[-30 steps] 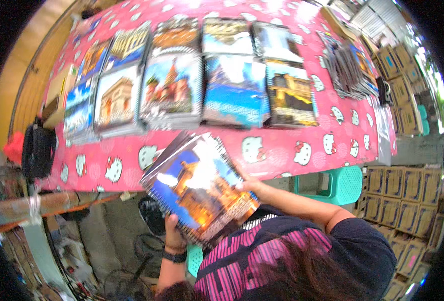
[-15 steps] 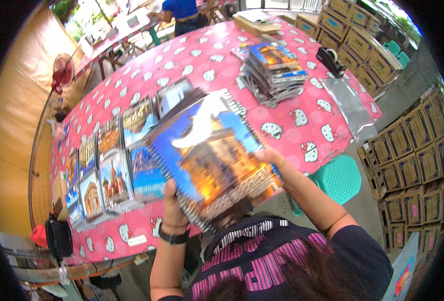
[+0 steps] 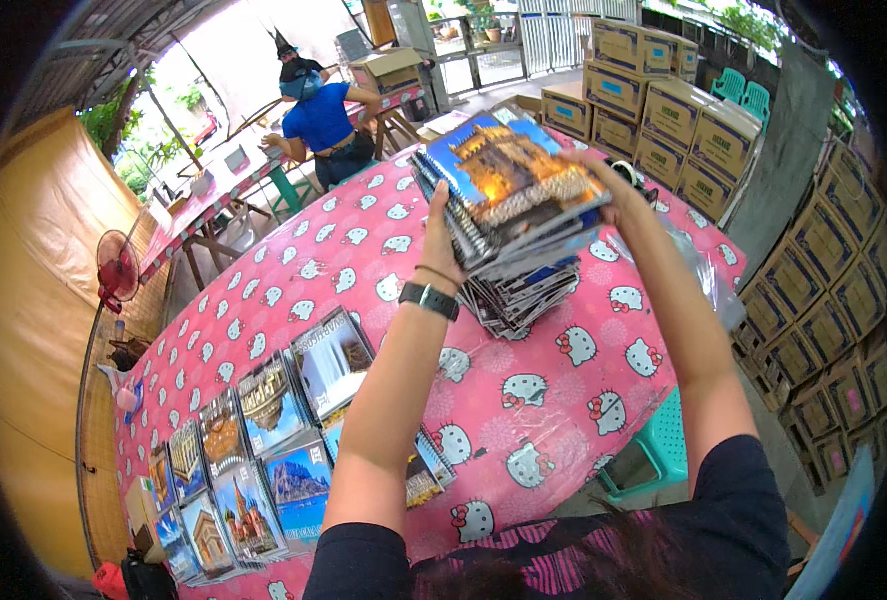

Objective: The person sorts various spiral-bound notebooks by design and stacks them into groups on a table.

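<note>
Both my hands grip a small pile of spiral notebooks point(image 3: 523, 175), whose top cover shows a lit stone building against blue sky. My left hand point(image 3: 445, 235) clasps the spiral-bound side, thumb up along the edge. On the opposite side, my right hand point(image 3: 608, 190) is wrapped around the pile. Directly beneath is a taller, uneven stack of notebooks point(image 3: 523, 300) on the table; whether the held pile rests on it I cannot tell. To the left lie rows of notebooks with picture covers, among them a waterfall notebook point(image 3: 331, 355) and a blue sea notebook point(image 3: 298, 490).
A pink patterned cloth covers the table point(image 3: 363, 270). Clear plastic sleeves point(image 3: 703, 275) lie at its right edge, near a green stool point(image 3: 663, 440). Cardboard boxes point(image 3: 663, 130) are piled beyond. A person in blue point(image 3: 318, 120) is at a far table; a red fan point(image 3: 116, 265) stands left.
My hands have carried the notebook pile away from my body, forward and right, over the taller stack. The view has tilted up, showing more of the far side.
</note>
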Motion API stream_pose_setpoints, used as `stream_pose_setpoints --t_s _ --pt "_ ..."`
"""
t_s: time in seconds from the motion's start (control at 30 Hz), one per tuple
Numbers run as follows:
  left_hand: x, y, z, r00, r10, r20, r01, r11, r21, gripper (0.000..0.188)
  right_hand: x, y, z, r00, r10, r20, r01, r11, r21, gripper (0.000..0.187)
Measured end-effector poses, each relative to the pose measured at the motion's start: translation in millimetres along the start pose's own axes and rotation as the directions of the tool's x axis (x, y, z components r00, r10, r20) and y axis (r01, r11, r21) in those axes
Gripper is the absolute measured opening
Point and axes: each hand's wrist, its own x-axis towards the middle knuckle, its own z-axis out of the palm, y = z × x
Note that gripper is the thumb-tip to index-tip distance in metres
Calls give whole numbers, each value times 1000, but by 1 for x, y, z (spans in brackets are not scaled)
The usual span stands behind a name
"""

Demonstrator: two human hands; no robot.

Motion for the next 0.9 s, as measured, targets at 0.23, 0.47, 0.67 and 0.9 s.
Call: stream_pose_setpoints --t_s 0.23,0.47,0.67,0.9 --pt "31 -33 -62 950 -99 -295 137 984 111 78 70 49 -50 949 289 -127 -304 944 -127 55" --pt "40 -29 -52 911 -162 -379 254 945 208 76 87 53 -69 960 276 -35 -277 961 -1 53" --pt "36 -30 -65 955 45 -294 26 972 235 43 82 46 -48 980 197 33 -189 970 -152 57" --pt "7 -21 -72 912 124 -390 6 949 314 51 86 60 -23 952 290 94 -268 943 -196 60"
